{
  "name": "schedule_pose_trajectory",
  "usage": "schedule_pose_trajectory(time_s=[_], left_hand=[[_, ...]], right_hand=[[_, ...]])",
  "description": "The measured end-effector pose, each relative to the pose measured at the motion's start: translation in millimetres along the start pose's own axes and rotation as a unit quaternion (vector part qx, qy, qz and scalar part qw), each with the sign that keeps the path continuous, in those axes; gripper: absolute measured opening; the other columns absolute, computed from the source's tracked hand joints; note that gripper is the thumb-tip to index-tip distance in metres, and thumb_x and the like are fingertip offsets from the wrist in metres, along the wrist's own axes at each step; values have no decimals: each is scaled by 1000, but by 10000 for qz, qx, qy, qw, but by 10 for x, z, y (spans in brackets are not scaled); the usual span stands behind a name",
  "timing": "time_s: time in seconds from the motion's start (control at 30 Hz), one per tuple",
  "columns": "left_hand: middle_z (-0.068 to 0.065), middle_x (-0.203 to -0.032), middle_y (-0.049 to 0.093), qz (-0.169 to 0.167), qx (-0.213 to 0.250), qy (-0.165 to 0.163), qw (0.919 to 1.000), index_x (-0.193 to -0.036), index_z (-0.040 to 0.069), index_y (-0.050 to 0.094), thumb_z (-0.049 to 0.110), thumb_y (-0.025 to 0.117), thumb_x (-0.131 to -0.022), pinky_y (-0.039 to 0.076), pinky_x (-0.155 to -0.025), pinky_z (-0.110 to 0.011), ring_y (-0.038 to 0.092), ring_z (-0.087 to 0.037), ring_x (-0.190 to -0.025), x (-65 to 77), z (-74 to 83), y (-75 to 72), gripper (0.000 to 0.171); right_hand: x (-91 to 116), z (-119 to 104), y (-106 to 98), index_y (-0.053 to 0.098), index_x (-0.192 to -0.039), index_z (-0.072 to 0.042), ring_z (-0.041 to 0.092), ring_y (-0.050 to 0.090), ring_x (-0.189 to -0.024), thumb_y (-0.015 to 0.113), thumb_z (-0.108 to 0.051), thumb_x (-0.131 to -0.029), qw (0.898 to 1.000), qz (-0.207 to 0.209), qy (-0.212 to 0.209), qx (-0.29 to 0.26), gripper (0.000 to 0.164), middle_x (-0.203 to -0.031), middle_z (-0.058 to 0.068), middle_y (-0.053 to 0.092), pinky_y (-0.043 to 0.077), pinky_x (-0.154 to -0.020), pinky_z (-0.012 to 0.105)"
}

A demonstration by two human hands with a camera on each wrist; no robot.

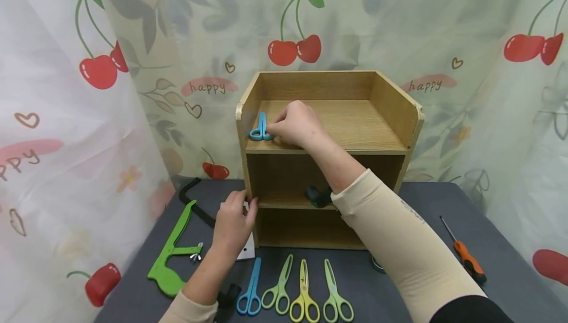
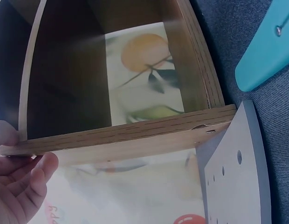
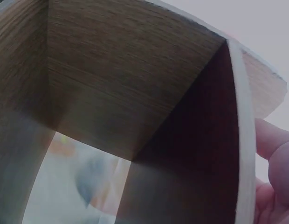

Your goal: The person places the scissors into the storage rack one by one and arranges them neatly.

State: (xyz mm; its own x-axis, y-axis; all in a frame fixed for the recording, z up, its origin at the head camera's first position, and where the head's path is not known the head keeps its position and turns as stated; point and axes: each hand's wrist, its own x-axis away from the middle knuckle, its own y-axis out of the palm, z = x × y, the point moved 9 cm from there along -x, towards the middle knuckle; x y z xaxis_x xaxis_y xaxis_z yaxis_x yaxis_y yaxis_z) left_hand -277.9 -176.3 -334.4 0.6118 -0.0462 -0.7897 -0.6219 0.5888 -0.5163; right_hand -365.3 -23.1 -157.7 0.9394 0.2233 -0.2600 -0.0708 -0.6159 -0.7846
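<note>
With left hand (image 1: 232, 222), gripping the left edge of the wooden shelf (image 1: 317, 85); with right hand (image 1: 297, 123), the closer one, pinching blue scissors (image 1: 262, 125) just to its left on the top tier (image 1: 355, 125), long axis front to back, tips away; on the table (image 1: 432, 199), counting four more scissors (image 1: 304, 288), one screwdriver (image 1: 463, 252), one green tool (image 1: 165, 252)

The curtain (image 1: 199, 37) read "happy" on either side of the wooden shelf (image 1: 346, 121), and a cropped "ppy" at far left; small lettering (image 1: 411, 209) on the right sleeve (image 1: 399, 249) was illegible
</note>
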Motion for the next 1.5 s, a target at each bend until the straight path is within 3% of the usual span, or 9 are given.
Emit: schedule_pose_trajectory(time_s=[0.3, 0.67, 0.87, 1.5], left_hand=[[-14, -94, 65, -123, 11, -100, 9999, -108, -3, 68, 9, 71, -96, 55, -58, -32, 64, -25, -69, 6, -36, 34, 18], [-14, -93, 64, 46, -27, 24, 10000, -108, -4, 68, 7, 71, -95, 54, -55, -32, 61, -20, -66, 14, -11, 6, 17], [-14, -94, 64, -20, 26, -45, 10000, -109, -4, 67, 8, 70, -96, 55, -56, -33, 63, -25, -68, 18, -22, 18, 18], [-15, -93, 64, 65, 31, 47, 10000, -109, -5, 67, 8, 71, -96, 54, -55, -34, 63, -25, -67, 17, 2, 23, 19]], right_hand=[[171, 57, -69, 82, -102, -10, 20, 59, -85, 75, -30, -91, 9973, -34, -37, -733, 24, -97, 3, 74, 49, -70, 32], [508, 11, -170, 82, -104, -11, 20, 61, -86, 73, -26, -93, 9899, -50, -637, -1265, 21, -97, 1, 74, 51, -73, 35], [708, -28, -234, 81, -104, -11, 22, 63, -85, 75, -24, -92, 9850, -20, -835, -1509, 19, -94, 1, 74, 52, -72, 36], [1354, 122, -247, 80, -102, -12, 19, 62, -80, 77, -18, -91, 9765, 24, -1121, -1839, 13, -86, 0, 69, 51, -70, 34]])
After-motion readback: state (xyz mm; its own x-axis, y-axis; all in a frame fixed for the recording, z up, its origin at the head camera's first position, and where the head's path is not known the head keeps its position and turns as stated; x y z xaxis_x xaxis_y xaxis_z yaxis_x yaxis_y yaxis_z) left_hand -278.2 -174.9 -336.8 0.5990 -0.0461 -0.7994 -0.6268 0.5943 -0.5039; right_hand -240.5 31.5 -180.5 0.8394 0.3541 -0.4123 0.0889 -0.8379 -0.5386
